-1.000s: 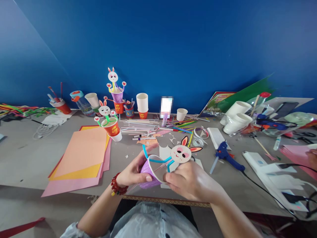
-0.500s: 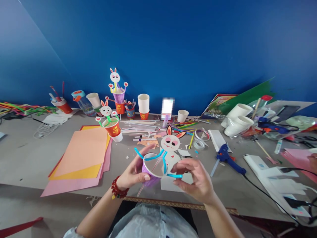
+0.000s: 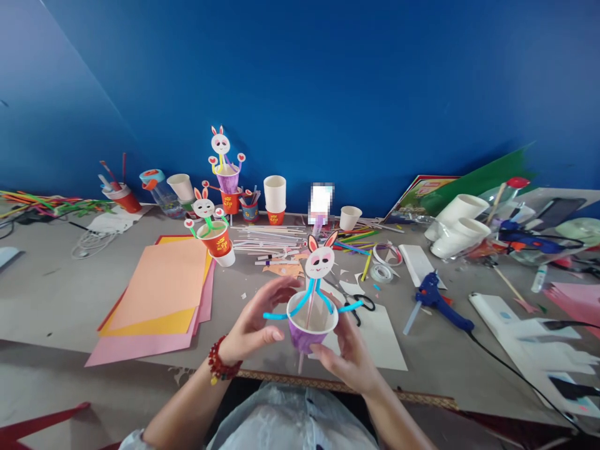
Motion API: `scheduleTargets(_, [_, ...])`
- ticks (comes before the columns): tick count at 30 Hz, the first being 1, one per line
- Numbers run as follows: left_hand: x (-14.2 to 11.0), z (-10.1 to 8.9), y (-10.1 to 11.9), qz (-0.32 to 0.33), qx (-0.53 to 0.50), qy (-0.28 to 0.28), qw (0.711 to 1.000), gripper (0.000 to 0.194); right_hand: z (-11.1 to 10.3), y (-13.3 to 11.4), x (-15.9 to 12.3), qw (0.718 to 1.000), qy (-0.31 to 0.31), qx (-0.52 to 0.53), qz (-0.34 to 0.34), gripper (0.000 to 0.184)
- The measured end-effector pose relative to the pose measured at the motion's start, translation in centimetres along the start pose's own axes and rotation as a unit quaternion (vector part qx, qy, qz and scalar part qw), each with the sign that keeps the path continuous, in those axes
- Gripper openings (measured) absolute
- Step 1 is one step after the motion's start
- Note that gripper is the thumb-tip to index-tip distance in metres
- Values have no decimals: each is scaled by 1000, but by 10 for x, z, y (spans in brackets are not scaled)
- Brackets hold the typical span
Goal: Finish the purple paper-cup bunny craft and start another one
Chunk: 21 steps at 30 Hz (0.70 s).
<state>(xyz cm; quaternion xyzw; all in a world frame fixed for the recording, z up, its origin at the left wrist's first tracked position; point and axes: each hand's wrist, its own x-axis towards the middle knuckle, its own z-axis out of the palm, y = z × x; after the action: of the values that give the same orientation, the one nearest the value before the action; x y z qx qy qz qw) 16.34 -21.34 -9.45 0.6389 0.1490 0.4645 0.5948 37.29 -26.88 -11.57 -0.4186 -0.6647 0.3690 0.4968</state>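
Note:
A purple-coloured paper cup [image 3: 302,339] stands upright in my right hand [image 3: 350,359], its thumb on the front and its fingers behind. A white rabbit face [image 3: 320,263] with pink eyes and dark-edged ears rises above the cup on a thin stick. Blue pipe cleaners [image 3: 276,317] run down from the face and bend out over the rim on both sides. The lower end of the stick pokes out beneath the cup. On the cup's left, my left hand [image 3: 255,325] is open, fingers spread and curved, apparently apart from the cup.
Behind the cup lie black-handled scissors [image 3: 364,304] and white paper [image 3: 387,344]. Coloured sheets [image 3: 154,275] are stacked left. Finished rabbit cups [image 3: 215,239] stand at the back left. A blue glue gun [image 3: 435,297] and a white power strip [image 3: 497,325] with cables lie right.
The cup has passed from my left hand to my right and turned, so the rabbit face now stands over its middle. My left hand has let go; my right has left the blue pipe cleaner's end.

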Motion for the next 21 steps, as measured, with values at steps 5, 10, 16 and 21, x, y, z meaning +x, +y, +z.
scheduleTargets(5, [18, -26, 32, 36, 195, -140, 970, 55, -20, -7, 6, 994, -44, -91, -41, 69])
scheduleTargets(10, [39, -30, 58, 18, 287, -238, 928, 54, -30, -6, 9, 983, -63, -159, -68, 75])
scheduleTargets(16, [59, -28, 80, -45, 312, -346, 884, 39, -33, -13, 13, 978, -99, -157, -94, 74])
scheduleTargets(21, [60, -26, 83, -117, 258, -332, 900, 39, -33, -19, 16, 978, -114, -133, -112, 67])
